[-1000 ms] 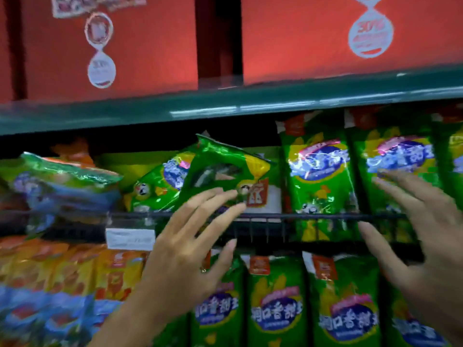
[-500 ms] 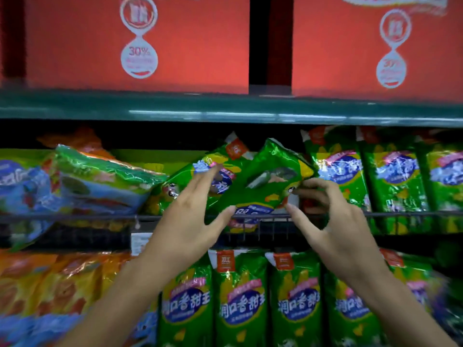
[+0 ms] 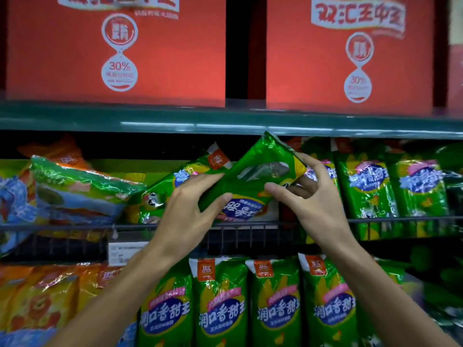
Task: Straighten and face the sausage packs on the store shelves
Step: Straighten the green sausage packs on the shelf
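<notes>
I hold the green sausage pack [image 3: 253, 186] in both hands above the wire front rail [image 3: 400, 219] of the middle shelf, near the middle of its run. My left hand [image 3: 190, 209] pinches the pack's lower left edge between thumb and fingers; my right hand [image 3: 308, 196] pinches the right side, thumb on the face and fingers curled behind. The pack sits tilted with one corner pointing up toward the green shelf edge [image 3: 225, 122] above, and its printed label reads upside down, so in my judgement the step in hand is to rotate it upright and face it forward. To do this well, I turn the pack about its centre between both grips, keeping it clear of the shelf edge above so the foil corner does not catch. I keep the pinch light and on the seams, since the film looks slippery and creases easily. I then seat its bottom edge behind the rail, in the gap between the leaning pack [image 3: 185, 176] on the left and the upright row [image 3: 365, 186] on the right. The leaning pack needs straightening afterward.
</notes>
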`<state>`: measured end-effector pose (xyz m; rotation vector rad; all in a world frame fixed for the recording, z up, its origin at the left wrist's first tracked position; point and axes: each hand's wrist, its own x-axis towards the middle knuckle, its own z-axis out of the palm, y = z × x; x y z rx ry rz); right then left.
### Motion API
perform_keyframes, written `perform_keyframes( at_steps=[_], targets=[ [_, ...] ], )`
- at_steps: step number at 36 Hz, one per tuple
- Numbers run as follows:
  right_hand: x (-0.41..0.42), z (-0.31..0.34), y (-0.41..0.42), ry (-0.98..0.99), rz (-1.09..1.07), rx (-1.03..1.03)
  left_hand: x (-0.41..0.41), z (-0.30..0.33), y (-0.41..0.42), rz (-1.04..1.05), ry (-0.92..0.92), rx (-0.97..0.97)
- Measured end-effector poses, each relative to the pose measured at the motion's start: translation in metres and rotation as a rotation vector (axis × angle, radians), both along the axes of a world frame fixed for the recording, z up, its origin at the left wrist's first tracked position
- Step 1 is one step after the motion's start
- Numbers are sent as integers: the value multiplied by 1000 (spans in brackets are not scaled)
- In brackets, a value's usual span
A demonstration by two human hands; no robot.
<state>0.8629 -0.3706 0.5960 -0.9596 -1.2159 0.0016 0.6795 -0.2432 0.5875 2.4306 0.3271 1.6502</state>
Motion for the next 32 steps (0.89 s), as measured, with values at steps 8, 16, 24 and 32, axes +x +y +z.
perform_keyframes(
  at_steps=[8,16,24,32],
  targets=[
    [-2,14,-37,74,-42,182,14,24,-28,-116,-98,180],
    [-10,-10,-44,493,72,256,11,-4,-47,-22,-429,214],
    [-24,-12,-32,869,399,267,24,-37,-53,-464,-484,-334],
    [-54,-16,-23,1064,572,127,50,-18,-65,-877,-583,-733]
  ],
)
